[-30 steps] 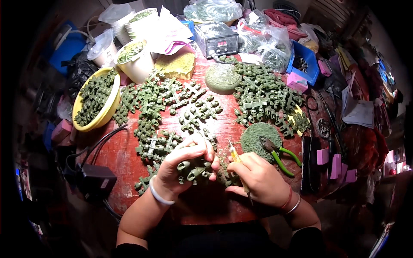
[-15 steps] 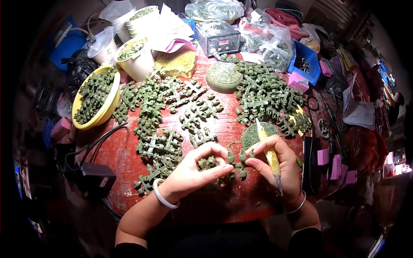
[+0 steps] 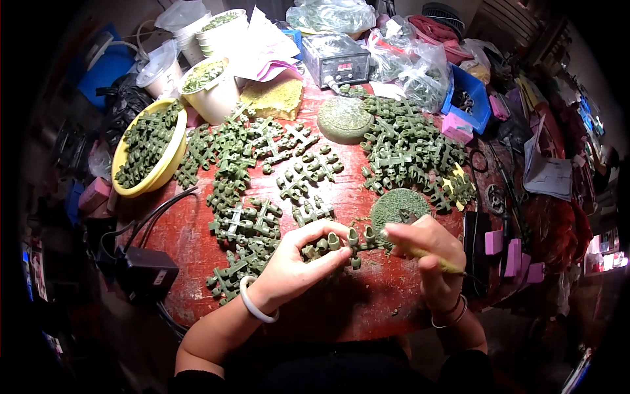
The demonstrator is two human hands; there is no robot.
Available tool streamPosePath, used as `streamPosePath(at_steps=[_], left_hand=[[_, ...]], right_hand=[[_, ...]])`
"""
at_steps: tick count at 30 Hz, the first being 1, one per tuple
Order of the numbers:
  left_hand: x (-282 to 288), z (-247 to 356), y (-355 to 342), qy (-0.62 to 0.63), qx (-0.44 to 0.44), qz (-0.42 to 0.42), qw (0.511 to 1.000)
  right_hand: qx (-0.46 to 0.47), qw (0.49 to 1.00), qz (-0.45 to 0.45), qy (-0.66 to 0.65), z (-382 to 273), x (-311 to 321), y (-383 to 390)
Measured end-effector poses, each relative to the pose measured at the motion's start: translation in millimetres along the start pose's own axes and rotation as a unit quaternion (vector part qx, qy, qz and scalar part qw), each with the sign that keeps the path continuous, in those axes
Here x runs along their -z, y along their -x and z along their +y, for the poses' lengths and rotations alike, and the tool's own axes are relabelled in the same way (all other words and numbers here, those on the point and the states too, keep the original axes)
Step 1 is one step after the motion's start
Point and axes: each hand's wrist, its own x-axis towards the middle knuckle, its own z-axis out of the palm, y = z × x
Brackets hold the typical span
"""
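Note:
My left hand (image 3: 289,262), with a white bangle at the wrist, pinches a dark green moulded piece (image 3: 353,239) between thumb and fingertips. That piece has a row of small cup-like knobs along a bar and reaches out to the right of my fingertips. My right hand (image 3: 438,246) is closed around a slim pen-shaped tool (image 3: 446,265) with a yellow handle, blurred by motion. Its fingertips are close to the right end of the green piece; whether they touch it, I cannot tell. Behind my right hand lies a round textured green disc (image 3: 392,205).
Heaps of similar green pieces (image 3: 230,154) cover the red table (image 3: 354,180) at left and right. A yellow basin (image 3: 172,164) of pieces stands left, a round green block (image 3: 342,121) at the back. Further off are a control box (image 3: 328,62), tubs (image 3: 213,98) and a blue bin (image 3: 476,108).
My right hand has drawn back from the green piece and turned, swinging the tool from near upright to more level. My left hand keeps its pinch on the piece.

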Motion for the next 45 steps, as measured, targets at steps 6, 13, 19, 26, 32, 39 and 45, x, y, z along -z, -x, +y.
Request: streamPosePath(at_steps=[6, 13, 19, 26, 32, 39, 45], left_hand=[[0, 4, -2, -0.063, -0.059, -0.008, 0.996], [2, 3, -3, -0.110, -0.073, -0.015, 0.991], [3, 7, -1, -0.033, -0.021, -0.019, 0.999], [6, 18, 1, 0.131, 0.110, -0.053, 0.984], [3, 16, 0, 0.120, 0.098, -0.034, 0.987], [6, 10, -3, 0.101, 0.067, 0.005, 0.993], [2, 0, 0, -0.027, -0.052, 0.068, 0.996]], right_hand=[[0.021, 0.996, -0.037, 0.080, 4, -7, -2], [0.101, 0.989, -0.017, 0.109, 5, -7, -4], [0.021, 0.996, 0.051, 0.073, -1, -5, 1], [-0.083, 0.990, 0.118, -0.013, 6, -6, 0], [-0.003, 0.990, 0.104, 0.092, 8, -5, 0], [0.038, 0.999, -0.012, 0.024, -1, -3, 0], [-0.097, 0.986, 0.005, -0.137, -4, -1, 6]])
